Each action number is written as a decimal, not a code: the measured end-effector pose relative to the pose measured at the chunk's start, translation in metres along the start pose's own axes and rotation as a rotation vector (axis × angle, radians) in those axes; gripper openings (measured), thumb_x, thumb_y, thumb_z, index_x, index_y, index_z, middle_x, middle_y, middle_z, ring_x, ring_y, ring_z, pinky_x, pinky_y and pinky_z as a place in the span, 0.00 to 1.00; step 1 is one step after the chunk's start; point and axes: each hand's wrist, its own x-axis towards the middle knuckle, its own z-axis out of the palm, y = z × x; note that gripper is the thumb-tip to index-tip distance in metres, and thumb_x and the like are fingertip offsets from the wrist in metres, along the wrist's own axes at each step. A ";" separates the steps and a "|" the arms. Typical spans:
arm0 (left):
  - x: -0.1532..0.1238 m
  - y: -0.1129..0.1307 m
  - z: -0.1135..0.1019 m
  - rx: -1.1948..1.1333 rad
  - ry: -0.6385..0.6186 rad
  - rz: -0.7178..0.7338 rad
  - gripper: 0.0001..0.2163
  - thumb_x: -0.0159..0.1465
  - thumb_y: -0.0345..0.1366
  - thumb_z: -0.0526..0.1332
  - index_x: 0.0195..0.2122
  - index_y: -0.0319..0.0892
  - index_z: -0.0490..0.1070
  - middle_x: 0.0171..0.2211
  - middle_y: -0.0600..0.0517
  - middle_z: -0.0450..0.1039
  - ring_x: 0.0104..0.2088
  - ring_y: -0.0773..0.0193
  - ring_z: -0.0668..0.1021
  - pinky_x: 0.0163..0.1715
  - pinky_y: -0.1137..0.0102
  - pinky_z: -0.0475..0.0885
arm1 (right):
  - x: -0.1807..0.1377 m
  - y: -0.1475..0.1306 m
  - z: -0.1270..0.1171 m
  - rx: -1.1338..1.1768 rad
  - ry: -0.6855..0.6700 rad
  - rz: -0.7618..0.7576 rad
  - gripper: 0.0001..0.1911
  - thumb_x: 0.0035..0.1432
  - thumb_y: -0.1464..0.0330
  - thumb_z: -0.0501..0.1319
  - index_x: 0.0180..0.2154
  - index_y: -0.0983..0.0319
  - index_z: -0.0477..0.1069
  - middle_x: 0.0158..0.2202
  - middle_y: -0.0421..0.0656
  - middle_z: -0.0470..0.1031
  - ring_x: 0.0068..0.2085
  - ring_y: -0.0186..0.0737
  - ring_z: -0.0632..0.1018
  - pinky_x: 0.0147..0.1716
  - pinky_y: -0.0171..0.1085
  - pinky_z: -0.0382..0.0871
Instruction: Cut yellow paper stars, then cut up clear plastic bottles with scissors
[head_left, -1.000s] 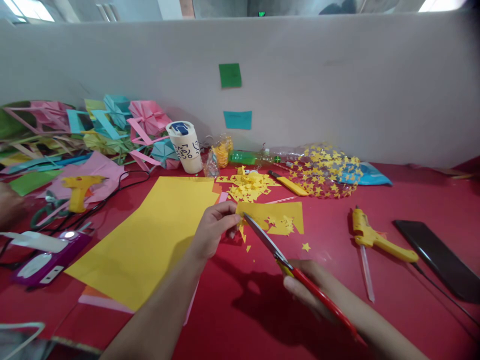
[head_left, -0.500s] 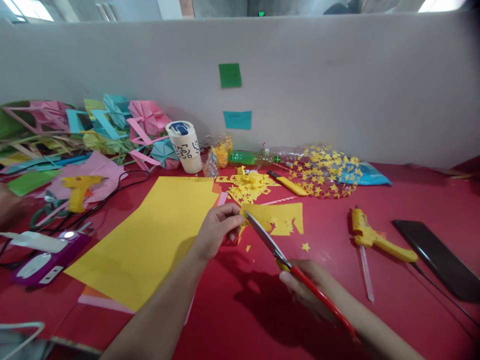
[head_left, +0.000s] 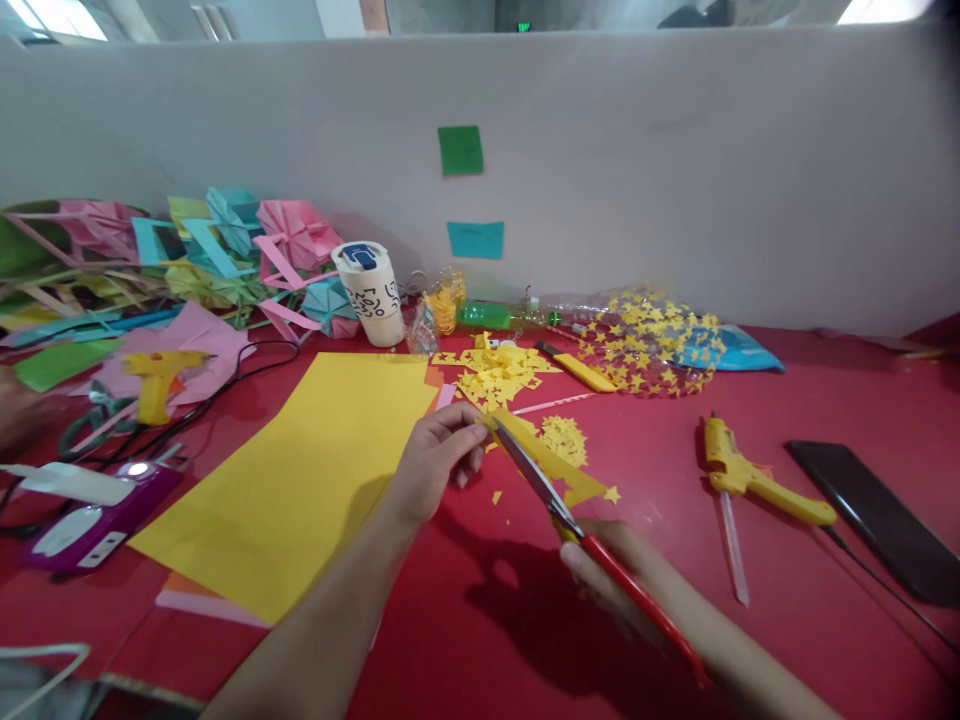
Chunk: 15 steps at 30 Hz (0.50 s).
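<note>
My left hand (head_left: 435, 462) pinches the near corner of a small yellow paper piece (head_left: 559, 462), lifted and tilted on edge above the red table (head_left: 787, 620). My right hand (head_left: 615, 578) grips red-handled scissors (head_left: 570, 525), whose blades point up-left and meet the paper right beside my left fingertips. Tiny yellow scraps (head_left: 496, 496) lie under the blades. A large yellow sheet (head_left: 300, 470) lies flat to the left of my left hand. A heap of yellow cut-outs (head_left: 499, 372) sits just beyond the paper.
A yellow glue gun (head_left: 750, 475) and a dark flat slab (head_left: 877, 515) lie right. Star-covered clear wrap (head_left: 652, 340), a yellow cutter (head_left: 577, 368), a paper cup (head_left: 371, 292) and folded paper crafts (head_left: 225, 260) line the back wall. Another glue gun (head_left: 157, 380) and a purple device (head_left: 97, 520) sit left.
The small yellow paper has turned from lying broad and flat to tilted on edge, swung toward the scissors. The blades have shifted slightly along it. Both hands stay in place.
</note>
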 end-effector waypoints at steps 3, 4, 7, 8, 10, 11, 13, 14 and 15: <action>0.000 0.000 -0.001 0.023 -0.008 0.007 0.09 0.59 0.39 0.63 0.26 0.41 0.69 0.15 0.59 0.66 0.14 0.76 0.64 0.13 0.81 0.57 | -0.001 0.000 -0.002 -0.010 -0.031 -0.021 0.31 0.61 0.39 0.49 0.26 0.60 0.56 0.22 0.35 0.58 0.23 0.30 0.58 0.20 0.31 0.49; 0.000 0.000 -0.001 0.028 -0.011 0.008 0.09 0.59 0.39 0.63 0.26 0.40 0.69 0.15 0.59 0.66 0.14 0.77 0.64 0.13 0.81 0.57 | -0.001 0.000 -0.003 -0.018 -0.033 -0.027 0.31 0.61 0.39 0.49 0.26 0.60 0.56 0.22 0.35 0.58 0.23 0.30 0.58 0.20 0.31 0.48; 0.000 -0.001 -0.002 0.041 -0.022 0.014 0.09 0.59 0.39 0.63 0.26 0.40 0.69 0.15 0.59 0.65 0.14 0.77 0.64 0.13 0.81 0.57 | -0.002 -0.001 -0.003 -0.036 -0.035 -0.031 0.31 0.61 0.39 0.49 0.26 0.60 0.56 0.23 0.35 0.58 0.24 0.30 0.57 0.21 0.31 0.48; 0.001 -0.002 -0.003 0.045 -0.022 0.019 0.09 0.59 0.39 0.63 0.26 0.40 0.69 0.15 0.59 0.65 0.14 0.77 0.64 0.13 0.81 0.56 | -0.002 -0.002 -0.003 -0.039 -0.038 -0.029 0.31 0.62 0.39 0.48 0.27 0.60 0.56 0.23 0.36 0.58 0.24 0.30 0.57 0.21 0.31 0.48; 0.001 -0.002 -0.003 0.052 -0.018 0.024 0.09 0.59 0.39 0.63 0.26 0.40 0.69 0.15 0.59 0.65 0.14 0.77 0.64 0.13 0.81 0.56 | -0.003 -0.002 -0.004 -0.046 -0.041 -0.022 0.31 0.61 0.39 0.48 0.26 0.60 0.56 0.22 0.35 0.58 0.23 0.30 0.57 0.21 0.32 0.47; 0.001 -0.003 -0.004 0.053 -0.014 0.024 0.09 0.59 0.39 0.63 0.26 0.40 0.69 0.15 0.59 0.65 0.14 0.77 0.64 0.13 0.81 0.56 | -0.003 -0.003 -0.004 -0.047 -0.040 -0.018 0.31 0.61 0.39 0.48 0.26 0.60 0.56 0.22 0.35 0.58 0.23 0.30 0.57 0.21 0.32 0.47; 0.001 -0.003 -0.004 0.055 -0.007 0.020 0.10 0.59 0.39 0.64 0.25 0.39 0.69 0.14 0.59 0.65 0.13 0.77 0.63 0.12 0.81 0.56 | -0.002 -0.003 -0.004 -0.045 -0.042 -0.014 0.31 0.61 0.39 0.49 0.26 0.60 0.56 0.22 0.35 0.58 0.23 0.30 0.58 0.21 0.31 0.47; 0.001 -0.003 -0.004 0.057 -0.006 0.018 0.10 0.58 0.39 0.64 0.25 0.39 0.69 0.14 0.59 0.65 0.13 0.77 0.63 0.12 0.81 0.56 | -0.002 -0.003 -0.004 -0.044 -0.041 -0.008 0.31 0.61 0.39 0.49 0.26 0.60 0.56 0.22 0.36 0.59 0.23 0.30 0.58 0.21 0.31 0.48; 0.001 -0.003 -0.003 0.059 -0.006 0.017 0.10 0.58 0.40 0.64 0.25 0.40 0.69 0.14 0.59 0.65 0.13 0.77 0.63 0.12 0.81 0.56 | -0.002 -0.003 -0.004 -0.043 -0.038 0.001 0.31 0.61 0.39 0.49 0.26 0.60 0.56 0.22 0.36 0.59 0.23 0.30 0.59 0.21 0.31 0.48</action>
